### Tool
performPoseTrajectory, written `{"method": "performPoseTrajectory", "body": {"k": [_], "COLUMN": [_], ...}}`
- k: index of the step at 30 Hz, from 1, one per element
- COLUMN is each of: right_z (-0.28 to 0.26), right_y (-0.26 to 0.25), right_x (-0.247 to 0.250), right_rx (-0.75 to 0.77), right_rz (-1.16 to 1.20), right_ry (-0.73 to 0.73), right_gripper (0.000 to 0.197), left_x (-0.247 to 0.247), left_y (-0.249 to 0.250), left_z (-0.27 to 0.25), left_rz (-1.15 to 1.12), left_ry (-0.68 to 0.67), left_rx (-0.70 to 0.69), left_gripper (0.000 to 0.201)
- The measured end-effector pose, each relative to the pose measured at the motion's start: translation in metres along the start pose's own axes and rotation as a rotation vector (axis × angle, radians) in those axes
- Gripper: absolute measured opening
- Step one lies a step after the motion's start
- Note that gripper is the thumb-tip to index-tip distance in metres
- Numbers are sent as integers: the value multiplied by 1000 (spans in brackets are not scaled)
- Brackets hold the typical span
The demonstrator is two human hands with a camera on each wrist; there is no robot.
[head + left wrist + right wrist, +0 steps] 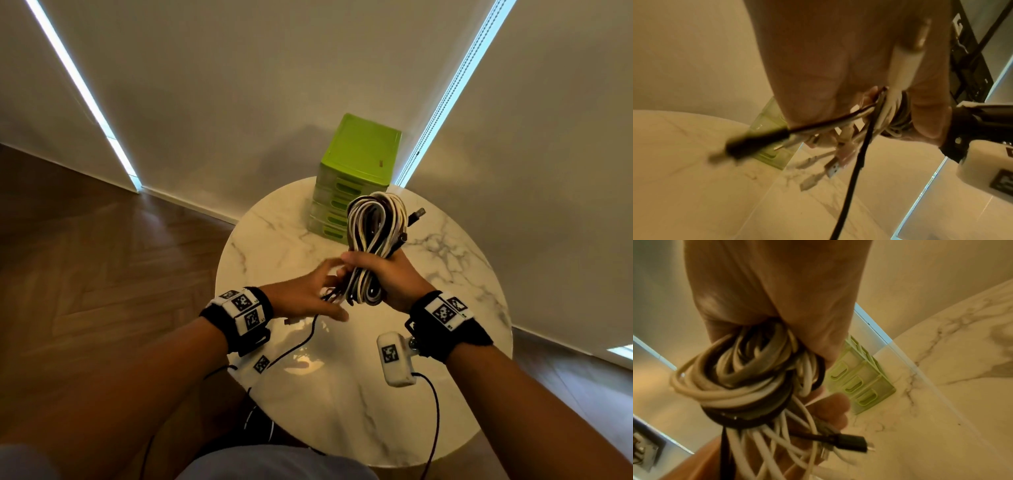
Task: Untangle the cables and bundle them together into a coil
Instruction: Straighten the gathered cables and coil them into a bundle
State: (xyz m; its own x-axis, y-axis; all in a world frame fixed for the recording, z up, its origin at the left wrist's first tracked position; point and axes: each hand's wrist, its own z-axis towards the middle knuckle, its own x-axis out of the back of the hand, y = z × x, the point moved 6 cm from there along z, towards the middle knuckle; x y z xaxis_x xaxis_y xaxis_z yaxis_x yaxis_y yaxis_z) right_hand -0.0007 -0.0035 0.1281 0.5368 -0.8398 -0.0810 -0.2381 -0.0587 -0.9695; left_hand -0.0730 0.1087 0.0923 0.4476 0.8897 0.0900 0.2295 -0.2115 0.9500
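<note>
A bundle of white and dark cables stands up in loops above the round marble table. My right hand grips it round its middle. The right wrist view shows the coil bulging out of that fist, with loose white ends and a black plug hanging below. My left hand reaches in from the left, its fingers fairly straight and touching the loose ends under the bundle. In the left wrist view a blurred black plug sticks out to the left. One black cable trails down from there.
A green plastic drawer unit stands at the table's far edge, just behind the bundle. Pale walls with two lit strips close in behind. Wood floor lies to the left. Thin black wires hang from both wrist cameras near the front edge.
</note>
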Motion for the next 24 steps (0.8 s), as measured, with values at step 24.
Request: {"method": "performPoseTrajectory", "body": {"k": [24], "right_z": [-1], "right_y": [-15], "right_x": [10], "right_rx": [119], "right_rz": [-20], "right_ry": [273], "right_gripper": [3], "left_x": [-30], "left_y": [-15], "left_z": [19], "left_rz": [-439], "left_ry": [117], "left_rx": [185], "left_gripper": [101]}}
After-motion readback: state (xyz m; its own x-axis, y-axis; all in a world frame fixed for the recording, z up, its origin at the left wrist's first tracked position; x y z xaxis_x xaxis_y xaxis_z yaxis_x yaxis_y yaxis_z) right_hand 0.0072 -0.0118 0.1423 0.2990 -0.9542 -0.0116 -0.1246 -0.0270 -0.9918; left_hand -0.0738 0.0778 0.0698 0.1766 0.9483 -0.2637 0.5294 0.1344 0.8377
